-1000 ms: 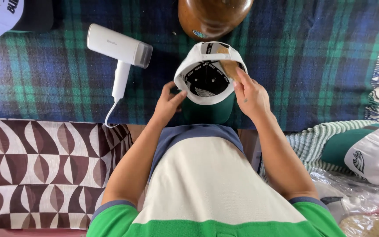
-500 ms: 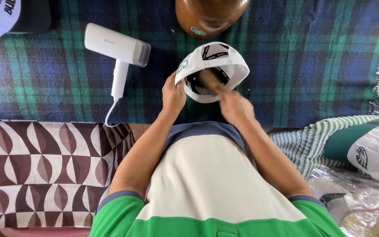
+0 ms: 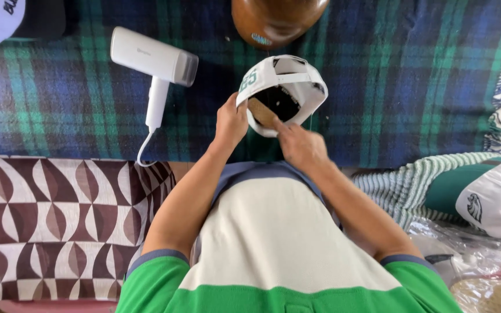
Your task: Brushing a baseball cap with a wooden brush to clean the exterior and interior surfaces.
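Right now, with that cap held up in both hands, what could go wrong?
The white cap is pinched only at its rim by the left hand, so it might twist or slip. The right hand pushes a brown pad inside, which could crease the crown. The white steamer lies close on the plaid blanket; its cord could snag.

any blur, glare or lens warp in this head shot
Head view: even, soft daylight with no hard shadows; the white cap and both hands are sharp, the right hand included; the steamer looks bright but not blown out; wide-angle bending shows at the blanket edges.

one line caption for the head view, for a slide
Left hand grips a white cap while right hand reaches inside it, above a plaid blanket.
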